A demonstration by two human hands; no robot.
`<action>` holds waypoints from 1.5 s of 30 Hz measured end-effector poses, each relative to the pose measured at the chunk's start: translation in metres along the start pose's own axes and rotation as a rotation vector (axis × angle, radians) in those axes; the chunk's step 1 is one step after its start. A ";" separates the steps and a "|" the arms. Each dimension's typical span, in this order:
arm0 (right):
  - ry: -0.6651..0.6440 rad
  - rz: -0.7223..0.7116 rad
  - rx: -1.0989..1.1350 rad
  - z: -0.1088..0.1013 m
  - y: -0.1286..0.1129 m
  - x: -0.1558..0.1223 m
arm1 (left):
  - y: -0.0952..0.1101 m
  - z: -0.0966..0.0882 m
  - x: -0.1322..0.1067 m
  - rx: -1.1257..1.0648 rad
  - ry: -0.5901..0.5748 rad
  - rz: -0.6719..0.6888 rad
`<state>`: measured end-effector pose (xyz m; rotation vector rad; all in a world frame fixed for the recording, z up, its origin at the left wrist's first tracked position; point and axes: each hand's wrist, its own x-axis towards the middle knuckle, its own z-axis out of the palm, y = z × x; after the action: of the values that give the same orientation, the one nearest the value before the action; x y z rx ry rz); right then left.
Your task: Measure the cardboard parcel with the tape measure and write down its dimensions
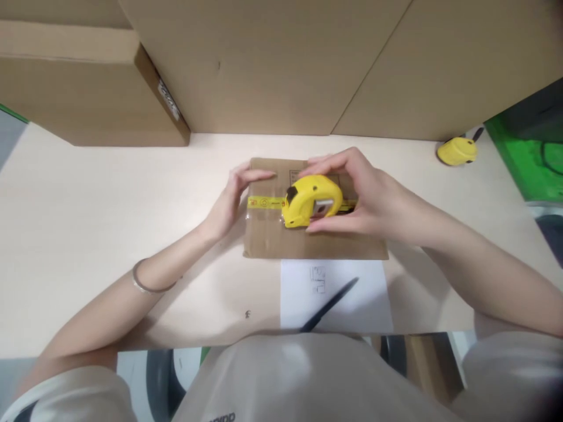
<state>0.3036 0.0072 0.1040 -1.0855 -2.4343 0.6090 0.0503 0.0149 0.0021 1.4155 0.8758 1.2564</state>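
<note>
A small flat cardboard box (264,240) lies on the table in front of me. My left hand (231,199) grips its left end, with a finger reaching onto the top face. My right hand (363,196) holds a yellow tape measure (314,199) over the box, fingers along the far side and thumb along the near side. A yellow printed strip (266,203) runs across the box top from its left edge toward the tape measure; I cannot tell whether it is the blade or packing tape. Part of the box's right side is hidden by my right hand.
A white paper (292,302) with handwritten marks lies at the table's front edge, a black pen (329,305) across it. Another yellow tape measure (457,151) sits at the far right. Large cardboard boxes (264,70) stand along the back; another box (97,102) is at the left.
</note>
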 end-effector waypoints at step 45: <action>-0.151 -0.277 -0.199 -0.012 -0.047 0.044 | 0.008 -0.020 0.005 0.146 0.026 0.053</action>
<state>0.2547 0.0149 0.1470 -0.7742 -2.7599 0.3775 0.0310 0.0221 0.0104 1.5491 0.9692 1.2745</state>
